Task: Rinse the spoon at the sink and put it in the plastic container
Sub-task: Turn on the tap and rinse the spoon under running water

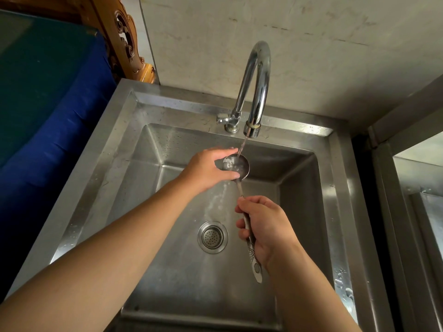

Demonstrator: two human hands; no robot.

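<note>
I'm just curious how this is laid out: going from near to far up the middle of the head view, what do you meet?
Right hand on the spoon's handle → drain → left hand at the spoon bowl → tap → wall.

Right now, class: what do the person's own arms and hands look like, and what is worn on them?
Both arms are bare to the frame edge, no sleeves showing. The left hand and right hand wear no gloves, rings, watch or bracelets.
</note>
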